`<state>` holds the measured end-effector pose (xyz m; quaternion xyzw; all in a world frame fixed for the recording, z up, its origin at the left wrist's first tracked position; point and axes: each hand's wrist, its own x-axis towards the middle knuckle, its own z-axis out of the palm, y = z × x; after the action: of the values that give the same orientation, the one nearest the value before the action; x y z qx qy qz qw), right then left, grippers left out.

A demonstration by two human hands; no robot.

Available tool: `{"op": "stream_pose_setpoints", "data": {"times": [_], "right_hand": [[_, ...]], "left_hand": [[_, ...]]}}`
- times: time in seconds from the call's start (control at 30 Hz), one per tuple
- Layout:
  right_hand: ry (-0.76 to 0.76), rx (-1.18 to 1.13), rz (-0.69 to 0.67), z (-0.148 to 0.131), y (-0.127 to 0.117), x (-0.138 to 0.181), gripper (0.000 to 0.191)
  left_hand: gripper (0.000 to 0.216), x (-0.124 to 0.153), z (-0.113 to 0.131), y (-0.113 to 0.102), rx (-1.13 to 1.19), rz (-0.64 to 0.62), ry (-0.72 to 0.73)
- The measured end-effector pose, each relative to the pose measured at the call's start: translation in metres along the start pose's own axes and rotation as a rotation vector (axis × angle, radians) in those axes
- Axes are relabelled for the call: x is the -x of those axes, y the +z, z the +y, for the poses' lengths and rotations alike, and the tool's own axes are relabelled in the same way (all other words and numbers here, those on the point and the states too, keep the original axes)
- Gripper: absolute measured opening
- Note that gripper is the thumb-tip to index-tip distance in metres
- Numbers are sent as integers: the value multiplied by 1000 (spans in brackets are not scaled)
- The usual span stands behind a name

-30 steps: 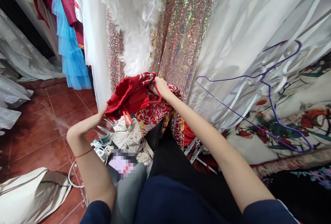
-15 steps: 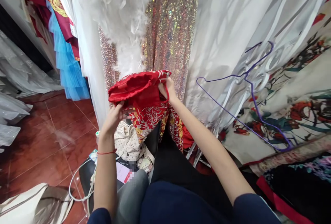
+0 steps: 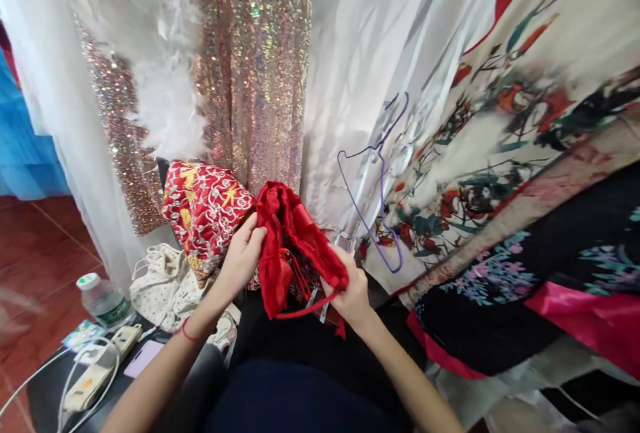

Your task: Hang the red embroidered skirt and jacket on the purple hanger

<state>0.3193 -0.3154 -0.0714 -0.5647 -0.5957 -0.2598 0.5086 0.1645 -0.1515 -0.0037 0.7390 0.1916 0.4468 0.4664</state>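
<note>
A red garment [image 3: 271, 260] with a gathered, ring-like satin edge hangs between my hands, its opening turned up toward me. Its silver and gold embroidered cloth [image 3: 213, 203] spreads out to the left. My left hand [image 3: 245, 250] pinches the left side of that edge between thumb and fingers. On the other side, my right hand [image 3: 351, 290] is closed round the gathered edge; some of its fingers are hidden behind the cloth. A thin red cord [image 3: 310, 312] loops below the opening, running toward my right hand.
A purple hanger [image 3: 383, 186] hangs on a white metal rack at right, near floral cloth [image 3: 460, 186]. Sequined fabric [image 3: 270, 86] hangs ahead. At lower left are a plastic bottle [image 3: 107, 303], a power strip [image 3: 103, 366], a white cable and a dotted cream cloth [image 3: 160, 286].
My view has swung right. Both hands have come lower and nearer my lap, and the garment's opening now faces up. The embroidered cloth has spread leftward.
</note>
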Motion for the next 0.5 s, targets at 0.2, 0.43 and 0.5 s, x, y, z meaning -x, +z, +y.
{"op": "stream_pose_setpoints", "data": {"times": [0.2, 0.43, 0.5], "right_hand": [[-321, 408, -199, 12, -35, 23, 57], [-139, 677, -422, 30, -71, 27, 16], [-128, 605, -463, 32, -89, 28, 10]], "left_hand": [[7, -45, -3, 52, -530, -265, 113], [26, -139, -14, 114, -887, -344, -30], [29, -154, -24, 122, -927, -321, -46]]}}
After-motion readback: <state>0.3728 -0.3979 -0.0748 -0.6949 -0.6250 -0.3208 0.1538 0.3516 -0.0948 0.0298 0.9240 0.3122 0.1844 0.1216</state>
